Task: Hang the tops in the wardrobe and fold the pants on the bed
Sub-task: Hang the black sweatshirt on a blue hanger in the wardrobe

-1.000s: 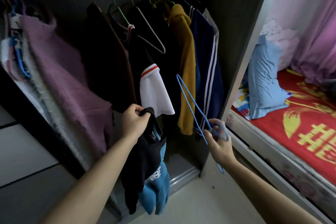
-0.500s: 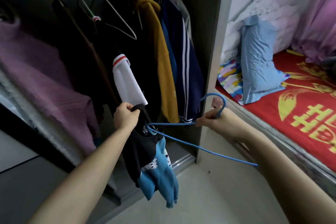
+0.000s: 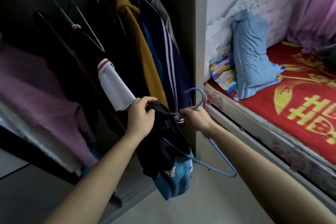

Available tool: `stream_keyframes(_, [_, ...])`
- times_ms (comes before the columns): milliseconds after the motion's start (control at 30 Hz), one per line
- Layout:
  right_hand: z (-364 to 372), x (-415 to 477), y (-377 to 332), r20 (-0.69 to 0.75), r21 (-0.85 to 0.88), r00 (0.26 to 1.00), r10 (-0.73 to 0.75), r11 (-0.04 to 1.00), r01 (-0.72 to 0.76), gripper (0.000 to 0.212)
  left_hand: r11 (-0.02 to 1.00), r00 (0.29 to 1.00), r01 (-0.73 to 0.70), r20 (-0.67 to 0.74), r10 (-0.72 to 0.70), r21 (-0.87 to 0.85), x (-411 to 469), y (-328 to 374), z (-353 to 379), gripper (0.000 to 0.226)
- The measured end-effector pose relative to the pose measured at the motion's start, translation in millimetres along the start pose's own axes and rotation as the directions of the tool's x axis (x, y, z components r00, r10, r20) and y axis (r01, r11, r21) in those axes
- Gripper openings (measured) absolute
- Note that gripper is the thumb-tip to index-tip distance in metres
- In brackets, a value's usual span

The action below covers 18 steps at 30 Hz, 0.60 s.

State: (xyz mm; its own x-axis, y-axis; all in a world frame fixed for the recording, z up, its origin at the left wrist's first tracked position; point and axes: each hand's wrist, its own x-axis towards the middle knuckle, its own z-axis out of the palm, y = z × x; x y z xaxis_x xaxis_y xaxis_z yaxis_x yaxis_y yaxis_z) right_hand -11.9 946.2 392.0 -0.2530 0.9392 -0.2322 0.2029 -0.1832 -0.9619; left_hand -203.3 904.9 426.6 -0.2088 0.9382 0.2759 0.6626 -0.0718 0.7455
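Two grips | left hand: top; right hand: hanger; beside wardrobe edge

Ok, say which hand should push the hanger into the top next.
Right. The right hand grips the blue wire hanger by its neck, one end at the collar; the left hand holds the black-and-blue top.

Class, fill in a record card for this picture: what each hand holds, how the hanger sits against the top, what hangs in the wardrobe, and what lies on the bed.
left hand: grips the neck of the black and blue top
right hand: holds the blue hanger just below its hook
hanger and top: one end appears to reach the neck opening; the other end hangs bare
wardrobe: mustard top, navy striped jacket and darker clothes hang inside
bed: red cover, blue pillow
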Motion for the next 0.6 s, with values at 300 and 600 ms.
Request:
stream_keyframes(300, [-1,0,-41,0.096,0.011,0.954,-0.284,0.959,0.284,0.041,0.864,0.967,-0.252,0.151,0.206,0.436,11,-1,-19,0.017])
stream_keyframes(600, [-32,9,-8,0.026,-0.413,0.870,-0.492,0.787,0.458,0.051,0.896,0.995,-0.055,-0.052,0.086,0.442,30,-14,-29,0.011])
